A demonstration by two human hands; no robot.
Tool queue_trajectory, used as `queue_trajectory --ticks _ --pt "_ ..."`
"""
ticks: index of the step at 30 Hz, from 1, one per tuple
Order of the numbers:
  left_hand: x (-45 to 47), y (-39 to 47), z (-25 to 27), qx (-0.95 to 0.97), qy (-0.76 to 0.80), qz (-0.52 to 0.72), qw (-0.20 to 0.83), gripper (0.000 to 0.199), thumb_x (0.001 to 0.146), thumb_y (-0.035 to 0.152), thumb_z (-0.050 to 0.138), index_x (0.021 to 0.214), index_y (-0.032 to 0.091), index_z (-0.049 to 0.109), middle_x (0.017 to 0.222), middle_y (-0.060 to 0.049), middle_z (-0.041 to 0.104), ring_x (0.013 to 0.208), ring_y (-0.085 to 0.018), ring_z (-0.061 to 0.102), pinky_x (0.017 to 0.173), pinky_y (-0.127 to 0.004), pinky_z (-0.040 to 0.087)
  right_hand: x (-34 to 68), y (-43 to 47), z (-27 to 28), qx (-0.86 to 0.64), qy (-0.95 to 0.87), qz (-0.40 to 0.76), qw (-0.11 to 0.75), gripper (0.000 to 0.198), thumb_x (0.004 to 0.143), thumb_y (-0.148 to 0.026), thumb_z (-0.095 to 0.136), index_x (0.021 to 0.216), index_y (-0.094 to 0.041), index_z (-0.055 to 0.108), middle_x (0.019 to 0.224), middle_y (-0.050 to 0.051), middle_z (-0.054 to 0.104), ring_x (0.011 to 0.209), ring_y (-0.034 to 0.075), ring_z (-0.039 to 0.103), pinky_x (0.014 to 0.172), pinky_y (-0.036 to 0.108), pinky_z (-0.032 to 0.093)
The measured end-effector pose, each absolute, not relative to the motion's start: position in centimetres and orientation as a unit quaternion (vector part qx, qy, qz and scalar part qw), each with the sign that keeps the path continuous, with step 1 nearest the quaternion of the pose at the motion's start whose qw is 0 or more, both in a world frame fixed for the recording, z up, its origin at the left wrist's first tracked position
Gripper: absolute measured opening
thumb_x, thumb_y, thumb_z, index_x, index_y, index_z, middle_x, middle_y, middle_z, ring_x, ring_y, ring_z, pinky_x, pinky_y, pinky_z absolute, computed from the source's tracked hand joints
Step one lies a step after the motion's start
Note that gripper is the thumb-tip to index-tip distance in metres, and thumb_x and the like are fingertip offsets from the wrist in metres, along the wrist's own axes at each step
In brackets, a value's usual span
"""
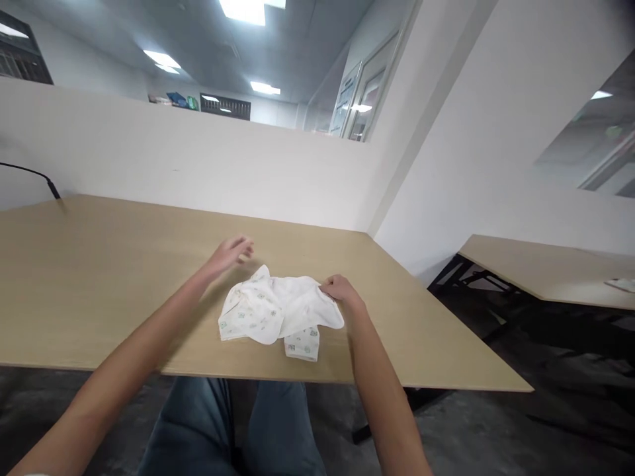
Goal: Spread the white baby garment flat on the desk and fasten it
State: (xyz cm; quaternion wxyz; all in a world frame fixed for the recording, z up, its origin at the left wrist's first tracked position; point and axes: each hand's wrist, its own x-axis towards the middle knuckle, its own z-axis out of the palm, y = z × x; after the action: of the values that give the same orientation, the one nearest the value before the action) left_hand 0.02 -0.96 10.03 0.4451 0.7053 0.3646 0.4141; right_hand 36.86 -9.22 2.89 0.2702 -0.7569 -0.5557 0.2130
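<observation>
A small white baby garment (258,311) with a tiny printed pattern lies rumpled on the wooden table. Its left part is opened out in a patterned panel, and the right part shows a plain white side. One patterned piece sticks out toward the table's front edge. My right hand (338,289) is closed at the garment's upper right edge, fingers pinching the cloth. Above and left of the garment, my left hand (233,254) hovers apart from it, holding nothing, with loosely bent, slightly blurred fingers apart.
The pale wooden table (124,264) meets a low white partition (208,165) at the back. A black cable (52,188) comes down at the far left. To the right stands a second table (546,268) with black legs, across a gap of dark floor.
</observation>
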Motion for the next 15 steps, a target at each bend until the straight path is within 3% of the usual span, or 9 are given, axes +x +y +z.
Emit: queue_trajectory --ticks 2,5,9,11,13,15 --pt "-0.7 1.5 6.1 0.695 0.423 0.418 0.404 0.05 0.083 0.065 0.06 0.093 0.017 0.068 0.093 -0.009 0.071 0.088 -0.023 0.066 0.072 -0.032 0.051 37.0 -8.8 2.7 -0.743 -0.546 0.221 0.318 0.023 0.066 -0.03 0.068 0.055 -0.02 0.05 0.054 -0.004 0.048 0.055 0.011 0.044 0.052 0.025 0.03" --pt "-1.9 4.2 2.0 0.733 0.434 0.383 0.356 0.046 0.083 0.062 0.057 0.087 0.018 0.069 0.088 -0.007 0.071 0.084 -0.022 0.064 0.077 -0.033 0.049 36.7 -8.2 2.7 -0.7 -0.501 0.261 0.437 0.024 0.069 -0.039 0.07 0.067 -0.02 0.057 0.063 -0.002 0.058 0.059 0.013 0.051 0.054 0.024 0.036" --pt "-2.7 4.2 1.2 0.783 0.398 0.346 0.329 0.044 0.088 0.059 0.053 0.085 0.02 0.071 0.09 -0.006 0.073 0.087 -0.023 0.064 0.082 -0.032 0.046 34.6 -8.7 4.2 -0.585 -0.472 0.38 0.54 0.041 0.068 -0.048 0.08 0.093 -0.02 0.063 0.08 0.003 0.07 0.068 0.017 0.062 0.059 0.026 0.046" --pt "-2.7 3.3 1.7 0.795 0.385 0.326 0.337 0.046 0.088 0.061 0.053 0.082 0.019 0.072 0.089 -0.005 0.073 0.087 -0.023 0.063 0.08 -0.031 0.046 33.2 -9.5 5.4 -0.498 -0.52 0.442 0.534 0.06 0.069 -0.05 0.084 0.118 -0.023 0.061 0.099 0.007 0.074 0.08 0.02 0.069 0.069 0.029 0.052" --pt "-2.7 2.6 2.2 0.789 0.378 0.308 0.374 0.051 0.089 0.065 0.051 0.081 0.019 0.072 0.088 -0.006 0.073 0.085 -0.023 0.063 0.078 -0.031 0.045 32.4 -10.5 6.5 -0.407 -0.585 0.507 0.484 0.084 0.072 -0.054 0.085 0.144 -0.03 0.048 0.123 0.011 0.072 0.102 0.026 0.071 0.084 0.034 0.055" --pt "-2.9 2.1 2.6 0.774 0.372 0.299 0.416 0.057 0.091 0.068 0.047 0.082 0.018 0.073 0.088 -0.007 0.073 0.084 -0.023 0.063 0.077 -0.031 0.045 32.7 -11.2 7.1 -0.368 -0.618 0.534 0.444 0.089 0.077 -0.058 0.081 0.152 -0.032 0.041 0.133 0.014 0.068 0.115 0.029 0.068 0.092 0.039 0.054"
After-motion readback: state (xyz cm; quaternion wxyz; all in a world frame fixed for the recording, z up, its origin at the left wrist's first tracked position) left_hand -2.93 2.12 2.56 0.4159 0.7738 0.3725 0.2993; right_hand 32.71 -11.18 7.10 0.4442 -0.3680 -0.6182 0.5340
